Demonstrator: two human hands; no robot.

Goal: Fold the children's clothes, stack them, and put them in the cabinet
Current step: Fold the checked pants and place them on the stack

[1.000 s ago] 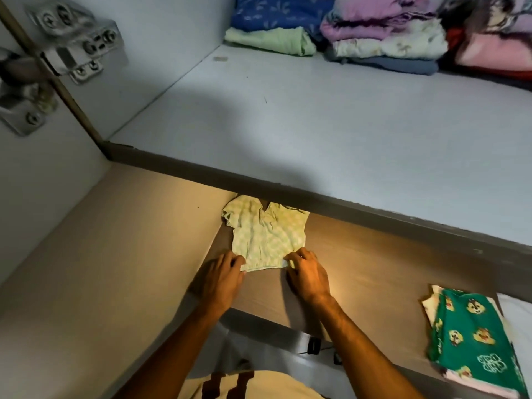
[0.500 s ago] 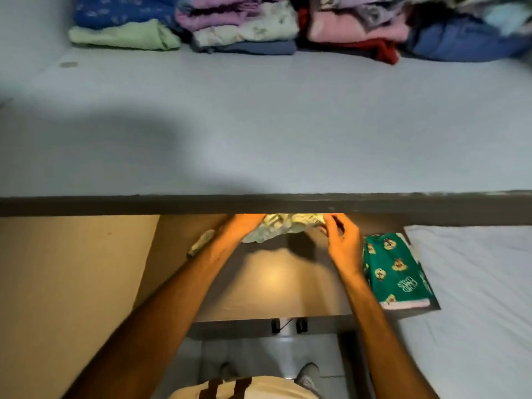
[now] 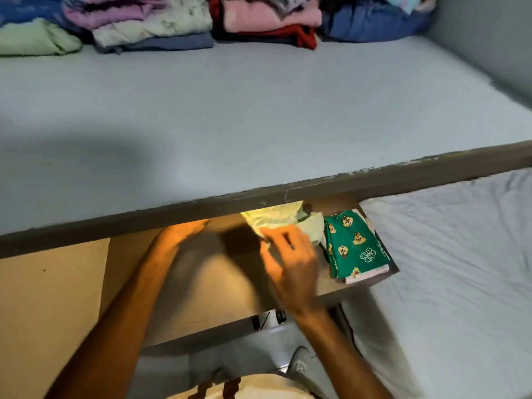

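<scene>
My right hand (image 3: 290, 263) over wooden shelf (image 3: 201, 286), fingers (image 3: 269, 237) curled, pinching near edge of pale yellow-green garment (image 3: 276, 220). Garment bunched, partly tucked under grey upper shelf edge (image 3: 259, 201), touching green cartoon-print folded clothes (image 3: 355, 246) on its right. My left hand (image 3: 178, 234) apart from garment, well left of it, fingers loosely together, holding nothing. Folded stacks (image 3: 161, 24) at back of upper shelf.

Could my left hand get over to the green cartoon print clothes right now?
Probably not directly. The left hand is far left on the lower shelf, and the right hand holding the yellow garment sits between it and the green clothes.
</scene>
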